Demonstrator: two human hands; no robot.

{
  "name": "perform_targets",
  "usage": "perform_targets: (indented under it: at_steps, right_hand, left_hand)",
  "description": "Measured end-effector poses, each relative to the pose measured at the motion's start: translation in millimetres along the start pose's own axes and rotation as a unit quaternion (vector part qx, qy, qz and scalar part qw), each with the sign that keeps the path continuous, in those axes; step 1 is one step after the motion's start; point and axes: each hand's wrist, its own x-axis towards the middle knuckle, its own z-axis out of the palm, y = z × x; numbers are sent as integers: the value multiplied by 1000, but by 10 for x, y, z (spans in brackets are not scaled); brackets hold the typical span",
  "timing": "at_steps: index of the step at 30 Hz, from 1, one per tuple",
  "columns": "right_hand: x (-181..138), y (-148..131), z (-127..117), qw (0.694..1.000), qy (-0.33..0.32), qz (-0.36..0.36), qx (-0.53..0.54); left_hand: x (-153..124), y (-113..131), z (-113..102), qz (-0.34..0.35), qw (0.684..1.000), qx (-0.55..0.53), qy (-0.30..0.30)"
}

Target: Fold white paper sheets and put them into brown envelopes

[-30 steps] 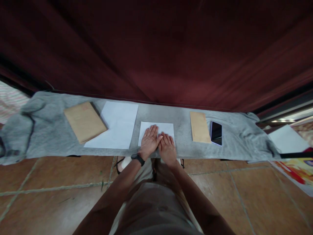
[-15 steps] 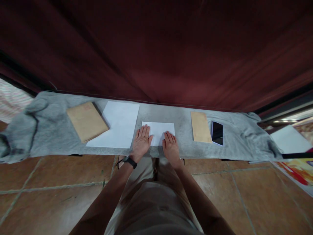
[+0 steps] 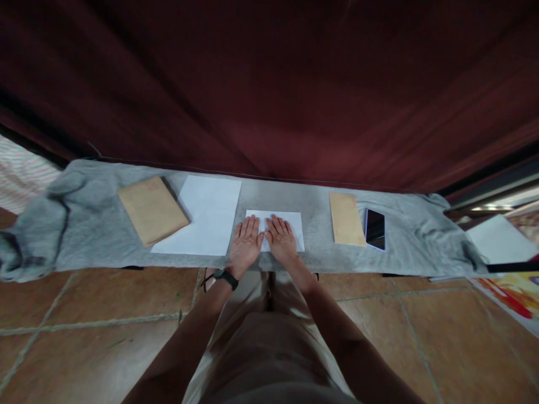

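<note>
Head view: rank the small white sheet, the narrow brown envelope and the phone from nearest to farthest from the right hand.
1. Small white sheet, under the right hand.
2. Narrow brown envelope, to its right.
3. Phone, farther right, beside the envelope.

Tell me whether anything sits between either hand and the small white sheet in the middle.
Nothing visible does. The left hand and right hand both lie flat, palms down, directly on the small white sheet on the grey cloth.
</note>
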Motion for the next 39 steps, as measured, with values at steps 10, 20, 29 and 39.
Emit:
perform_targets:
  at_steps: [10, 20, 29, 39]
  right_hand:
    - [-113, 265, -73, 999, 37, 20, -33]
    - [-310, 579, -150, 996, 47, 50, -49]
    - [-440, 700, -238, 996, 48, 70, -41]
    - [-439, 687, -266, 996, 33, 71, -50]
  left_hand:
    - [4, -4, 46, -9, 1000, -7, -1]
    - [6, 6, 34, -8, 1000, -10, 10]
    - [10, -10, 31, -9, 1000, -18, 18]
    - [20, 569, 32, 123, 991, -41, 4]
